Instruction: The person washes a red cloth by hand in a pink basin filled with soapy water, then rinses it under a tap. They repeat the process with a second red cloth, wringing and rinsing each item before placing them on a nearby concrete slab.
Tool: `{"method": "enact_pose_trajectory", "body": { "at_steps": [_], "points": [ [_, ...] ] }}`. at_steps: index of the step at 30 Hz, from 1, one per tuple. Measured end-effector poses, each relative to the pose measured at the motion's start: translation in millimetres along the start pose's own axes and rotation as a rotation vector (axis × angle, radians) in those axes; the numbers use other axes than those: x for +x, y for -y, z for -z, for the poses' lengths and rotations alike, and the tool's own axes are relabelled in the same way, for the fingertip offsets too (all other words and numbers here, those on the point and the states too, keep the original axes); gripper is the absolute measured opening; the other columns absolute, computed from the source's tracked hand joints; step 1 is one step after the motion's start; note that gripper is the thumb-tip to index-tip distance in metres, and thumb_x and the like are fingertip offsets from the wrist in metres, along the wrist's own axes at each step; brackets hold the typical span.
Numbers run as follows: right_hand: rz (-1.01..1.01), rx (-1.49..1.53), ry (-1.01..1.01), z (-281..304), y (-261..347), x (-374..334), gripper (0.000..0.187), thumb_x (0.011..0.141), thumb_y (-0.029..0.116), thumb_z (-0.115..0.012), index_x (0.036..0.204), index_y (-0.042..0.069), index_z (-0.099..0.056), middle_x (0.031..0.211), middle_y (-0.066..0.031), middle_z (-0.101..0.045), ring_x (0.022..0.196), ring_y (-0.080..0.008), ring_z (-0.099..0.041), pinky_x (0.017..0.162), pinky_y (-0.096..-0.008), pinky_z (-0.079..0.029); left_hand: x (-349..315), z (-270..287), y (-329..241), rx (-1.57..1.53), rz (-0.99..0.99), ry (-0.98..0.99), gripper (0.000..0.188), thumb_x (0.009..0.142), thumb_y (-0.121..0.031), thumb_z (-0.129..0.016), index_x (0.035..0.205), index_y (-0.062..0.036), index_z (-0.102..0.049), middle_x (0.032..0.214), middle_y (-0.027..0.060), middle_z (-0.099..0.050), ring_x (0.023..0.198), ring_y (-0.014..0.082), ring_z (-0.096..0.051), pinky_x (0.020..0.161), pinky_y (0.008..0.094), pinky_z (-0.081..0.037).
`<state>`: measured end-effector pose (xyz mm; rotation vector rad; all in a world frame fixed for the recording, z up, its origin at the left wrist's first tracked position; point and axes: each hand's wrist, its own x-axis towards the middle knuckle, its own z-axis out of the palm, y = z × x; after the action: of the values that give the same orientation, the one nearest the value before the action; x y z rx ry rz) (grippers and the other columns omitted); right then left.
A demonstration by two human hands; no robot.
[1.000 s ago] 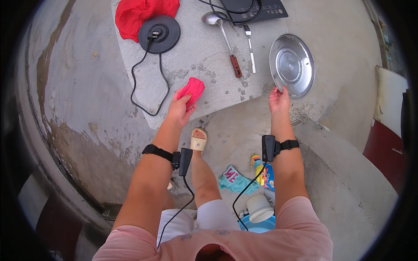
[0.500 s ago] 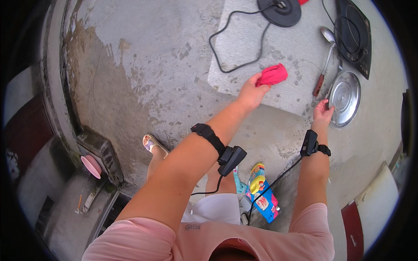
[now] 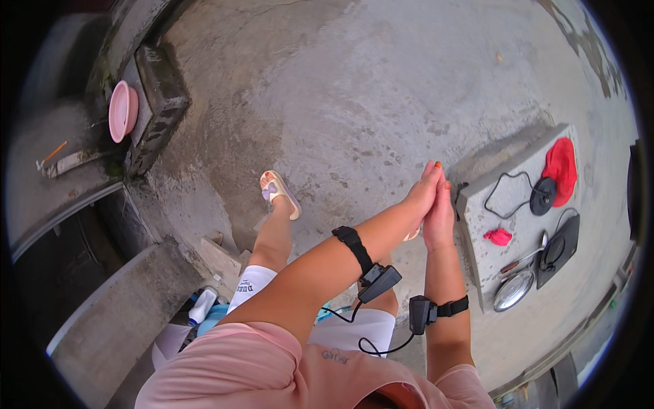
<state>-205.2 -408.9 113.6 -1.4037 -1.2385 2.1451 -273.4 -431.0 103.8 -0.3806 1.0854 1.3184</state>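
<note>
While both bare hands meet over the grey concrete ground [image 3: 327,102], neither shows anything in its grip. The left hand [image 3: 421,196] and the right hand [image 3: 439,219] are set palm to palm, their fingers straight and pointing away from the body, uncurled and released from any object; whether something tiny sits between the palms, I cannot tell.

The nearest piece of furniture is a pale grey, slab-topped table [image 3: 487,267], off to the right, with the hands near its edge but apart from everything on it. The small, crumpled pinkish-red cloth [image 3: 498,236] lies loose near the middle of that table. Beyond it are the round black plastic base [image 3: 543,196], its thin black cord [image 3: 486,203] looped on the slab, and a larger bright red cloth [image 3: 561,172] beside the base. Toward the near end rest a shiny round metal lid [image 3: 514,291], a metal spoon with a reddish-brown handle [image 3: 509,268] and a flat black cooktop [image 3: 558,251].

As far as this shows, cloth and lid are both set down, and the hands are free. The small cloth remains unfolded and the cord uncoiled; whether anything further is left to do with them cannot be judged.
</note>
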Motion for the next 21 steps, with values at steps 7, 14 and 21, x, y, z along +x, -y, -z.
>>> {"method": "enact_pose_trajectory", "body": {
  "at_steps": [7, 14, 21],
  "points": [
    [0.315, -0.725, 0.519, -303.8, 8.4, 9.8, 0.076, 0.098, 0.055, -0.028, 0.144, -0.005, -0.027, 0.152, -0.0223, -0.026, 0.142, -0.0338, -0.021, 0.116, -0.0376, -0.017, -121.0, 209.6, -184.6, -0.565, -0.207, -0.059, 0.084, 0.090, -0.064, -0.047, 0.148, -0.0083, -0.025, 0.153, 0.0100, -0.026, 0.139, 0.0228, -0.026, 0.113, 0.0367, -0.024],
    [0.390, -0.848, 0.759, -568.3, 4.1, -24.5, 0.071, 0.096, 0.046, -0.042, 0.142, -0.006, -0.031, 0.148, -0.0262, -0.030, 0.139, -0.0365, -0.029, 0.113, -0.0391, -0.024, -235.4, 390.0, -319.8, -0.784, -0.502, -0.048, 0.074, 0.092, -0.063, -0.044, 0.142, -0.0081, -0.037, 0.148, 0.0092, -0.034, 0.135, 0.0212, -0.032, 0.110, 0.0357, -0.028],
    [0.440, -0.982, 0.934, -731.8, -16.6, -32.2, 0.068, 0.093, 0.041, -0.050, 0.140, -0.006, -0.035, 0.143, -0.0240, -0.038, 0.131, -0.0348, -0.041, 0.107, -0.0375, -0.034, -282.5, 518.0, -393.1, -0.959, -0.689, -0.115, 0.058, 0.097, -0.051, -0.045, 0.137, -0.0087, -0.042, 0.141, 0.0068, -0.042, 0.127, 0.0174, -0.041, 0.105, 0.0320, -0.034]
  ]
}}
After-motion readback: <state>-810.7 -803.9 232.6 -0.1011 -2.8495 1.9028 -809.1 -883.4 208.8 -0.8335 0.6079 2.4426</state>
